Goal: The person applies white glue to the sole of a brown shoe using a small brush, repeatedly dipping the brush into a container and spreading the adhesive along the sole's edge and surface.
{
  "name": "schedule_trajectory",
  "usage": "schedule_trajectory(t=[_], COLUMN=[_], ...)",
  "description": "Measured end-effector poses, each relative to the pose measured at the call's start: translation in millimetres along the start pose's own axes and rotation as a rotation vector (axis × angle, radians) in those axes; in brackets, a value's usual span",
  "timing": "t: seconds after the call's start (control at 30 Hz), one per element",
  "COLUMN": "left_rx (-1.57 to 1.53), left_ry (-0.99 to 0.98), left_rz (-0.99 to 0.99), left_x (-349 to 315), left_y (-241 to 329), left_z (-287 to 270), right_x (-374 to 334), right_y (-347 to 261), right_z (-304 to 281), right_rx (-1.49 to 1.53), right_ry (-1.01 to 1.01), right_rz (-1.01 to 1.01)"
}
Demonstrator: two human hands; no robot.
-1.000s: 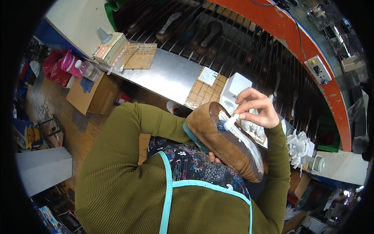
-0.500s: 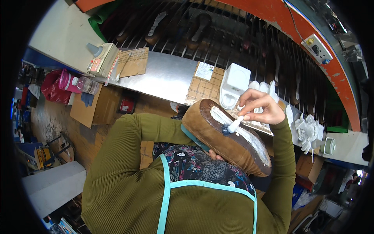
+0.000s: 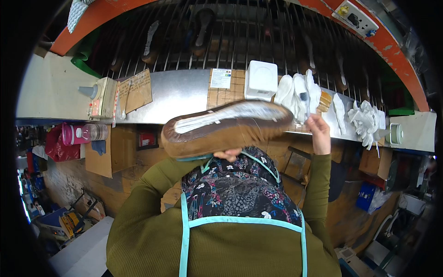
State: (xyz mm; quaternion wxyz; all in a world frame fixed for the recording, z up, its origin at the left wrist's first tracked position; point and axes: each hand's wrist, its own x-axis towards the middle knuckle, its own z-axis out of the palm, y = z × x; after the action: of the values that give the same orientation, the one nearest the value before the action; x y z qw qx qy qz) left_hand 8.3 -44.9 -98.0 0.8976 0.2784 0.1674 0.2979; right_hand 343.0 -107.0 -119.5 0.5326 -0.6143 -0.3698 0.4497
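A brown suede shoe upper [image 3: 217, 141] lies bottom up across my front, with a whitish strip down its middle and a dark, wet-looking brown border around it. My left hand [image 3: 227, 154] holds it from below; only some fingers show, the rest hidden under the shoe. To the right of the shoe's end, apart from it, my right hand [image 3: 318, 129] pinches a small brush [image 3: 304, 99], its dark bristles pointing up. The brush is slightly blurred in front of white insole-shaped pieces [image 3: 286, 90] on the bench.
Ahead runs a metal bench [image 3: 180, 92] with a white lidded container [image 3: 261, 78], a cardboard piece [image 3: 137, 94] and crumpled white material [image 3: 364, 121]. Beyond it, a rack of metal bars [image 3: 230, 41] carries several dark shoes. At left are a clear bottle [image 3: 97, 132] and a cardboard box [image 3: 113, 147].
The shoe has swung to lie more nearly level and shifted left. My right hand with the brush has left its bottom and moved down and right, the bristles turning upward.
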Motion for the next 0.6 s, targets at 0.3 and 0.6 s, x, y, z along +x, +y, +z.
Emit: schedule_trajectory(t=[0.3,0.6], left_rx=[-0.192,-0.331], left_ry=[0.191,0.044], left_rz=[0.476,0.598], left_x=[-28.9,-16.2], left_y=[43.3,45.5], left_z=[-79.8,-148.0], right_x=[-8.3,33.5], right_y=[52.3,75.2], right_z=[66.9,89.5], right_rx=[-1.115,-1.407], right_ry=[0.225,0.198], right_rz=[-0.397,-0.737])
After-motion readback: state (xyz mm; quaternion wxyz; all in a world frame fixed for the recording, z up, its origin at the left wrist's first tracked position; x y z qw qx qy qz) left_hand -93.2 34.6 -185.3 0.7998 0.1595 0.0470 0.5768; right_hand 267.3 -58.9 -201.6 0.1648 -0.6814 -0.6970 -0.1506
